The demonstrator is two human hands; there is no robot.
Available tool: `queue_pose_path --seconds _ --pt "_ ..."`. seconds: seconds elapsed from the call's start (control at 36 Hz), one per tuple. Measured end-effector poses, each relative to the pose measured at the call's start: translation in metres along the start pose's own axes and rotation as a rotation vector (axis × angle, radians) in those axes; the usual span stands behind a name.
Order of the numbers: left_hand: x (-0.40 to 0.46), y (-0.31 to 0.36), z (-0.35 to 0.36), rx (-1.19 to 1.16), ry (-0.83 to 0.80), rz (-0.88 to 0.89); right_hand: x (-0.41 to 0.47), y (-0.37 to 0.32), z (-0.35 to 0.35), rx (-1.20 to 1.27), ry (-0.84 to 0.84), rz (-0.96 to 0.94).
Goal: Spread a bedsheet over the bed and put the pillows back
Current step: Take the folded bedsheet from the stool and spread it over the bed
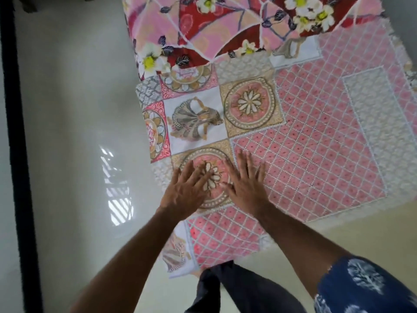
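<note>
The left hand and the right hand lie side by side, palms down and fingers straight and spread wide, pressed flat on the pink, white and gold patterned cotton bedsheet; neither holds anything. The 2 hands rest near the sheet's near-left edge, the left on a round gold flower medallion, the right just beside it where the pink lattice print begins. From the hands, most of the sheet runs away forward and to the right, so smoothing strokes probably need to sweep that way, and the right hand is the nearer to that open stretch. Beyond the fingertips, at the far end, lies a red and pink fabric printed with white flowers, possibly a pillow or cover; I cannot tell which.
</note>
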State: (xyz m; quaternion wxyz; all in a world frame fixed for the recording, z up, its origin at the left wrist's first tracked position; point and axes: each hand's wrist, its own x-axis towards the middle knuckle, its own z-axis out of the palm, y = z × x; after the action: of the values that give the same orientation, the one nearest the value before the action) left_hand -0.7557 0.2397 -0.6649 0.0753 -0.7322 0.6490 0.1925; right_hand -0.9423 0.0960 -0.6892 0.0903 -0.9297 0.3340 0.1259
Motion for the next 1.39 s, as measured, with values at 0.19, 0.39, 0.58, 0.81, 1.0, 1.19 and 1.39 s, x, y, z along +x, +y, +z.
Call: queue_pose_path --seconds 0.19,0.39,0.58,0.81,1.0,1.19,1.39 --pt "0.008 -0.014 -0.022 0.095 -0.091 0.099 0.000 0.004 0.003 0.068 0.056 0.001" --pt "0.058 -0.037 -0.047 0.233 -0.111 0.197 0.032 0.007 -0.001 0.186 0.153 0.150" --pt "0.146 -0.067 -0.081 0.251 0.044 0.206 0.088 0.037 -0.021 0.278 0.157 0.384" --pt "0.276 -0.132 -0.125 -0.073 0.200 0.002 0.153 0.075 -0.040 0.232 0.142 0.623" --pt "0.326 -0.172 -0.161 -0.267 0.134 0.075 0.220 0.081 -0.066 0.266 0.235 0.814" --pt "0.335 -0.223 -0.168 -0.342 0.024 0.221 0.237 0.101 -0.084 0.309 0.219 0.791" --pt "0.319 -0.246 -0.169 -0.408 0.016 0.090 0.270 0.125 -0.099 0.297 0.186 0.778"
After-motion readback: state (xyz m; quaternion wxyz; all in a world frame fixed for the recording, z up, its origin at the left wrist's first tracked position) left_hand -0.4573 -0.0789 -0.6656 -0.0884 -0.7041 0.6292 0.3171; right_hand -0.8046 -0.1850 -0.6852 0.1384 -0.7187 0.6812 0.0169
